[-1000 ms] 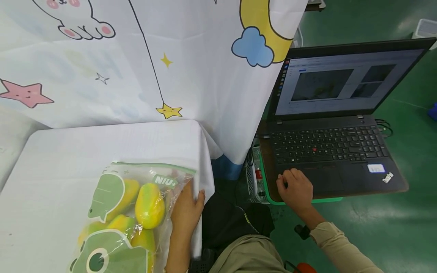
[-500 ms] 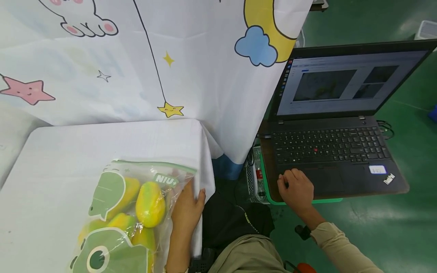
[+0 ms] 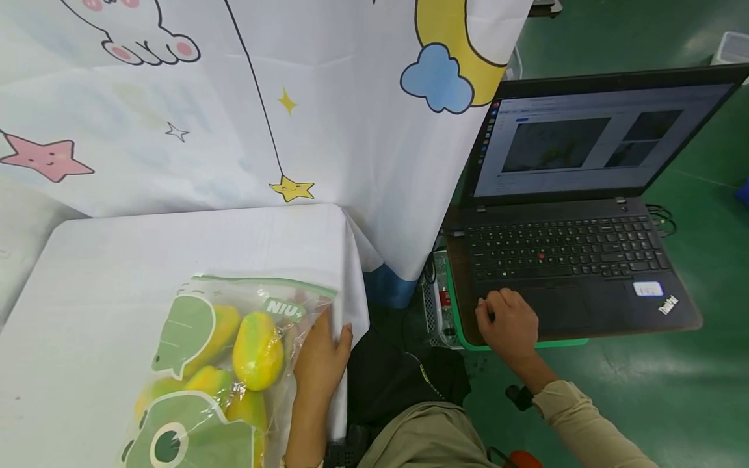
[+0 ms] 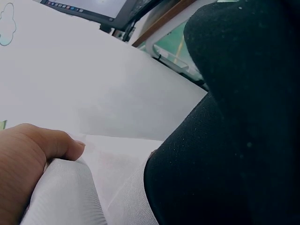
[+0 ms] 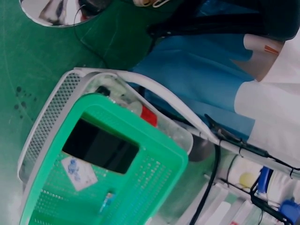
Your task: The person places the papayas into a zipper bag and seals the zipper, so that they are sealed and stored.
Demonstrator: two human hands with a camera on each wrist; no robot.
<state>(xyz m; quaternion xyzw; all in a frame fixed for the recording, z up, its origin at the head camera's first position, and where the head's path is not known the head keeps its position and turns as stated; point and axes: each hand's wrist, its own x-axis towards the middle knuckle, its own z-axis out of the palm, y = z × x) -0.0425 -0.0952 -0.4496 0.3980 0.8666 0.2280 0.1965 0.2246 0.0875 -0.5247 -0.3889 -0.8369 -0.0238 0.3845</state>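
Observation:
A clear zip bag [image 3: 298,286] with green print lies on the white-covered table [image 3: 117,253], holding several yellow-green mangoes [image 3: 257,351]. My left hand [image 3: 318,364] rests at the table's right edge beside the mangoes, its fingers reaching under the bag's clear corner. In the left wrist view the left thumb [image 4: 61,143] lies over the white cloth [image 4: 65,197] at the edge; the other fingers are hidden there. My right hand [image 3: 509,322] rests, fingers loosely bent and holding nothing, on the front left of a black laptop [image 3: 585,286], beside its touchpad. The right wrist view does not show that hand.
A printed white curtain [image 3: 351,117] hangs behind the table. Below the laptop is a green basket [image 5: 164,159] with a dark phone-like slab [image 5: 101,145], beside a bin with bottles. Dark fabric [image 4: 225,140] fills the right of the left wrist view.
The head view has shifted very slightly. Both hands, the bag and the laptop stay in place.

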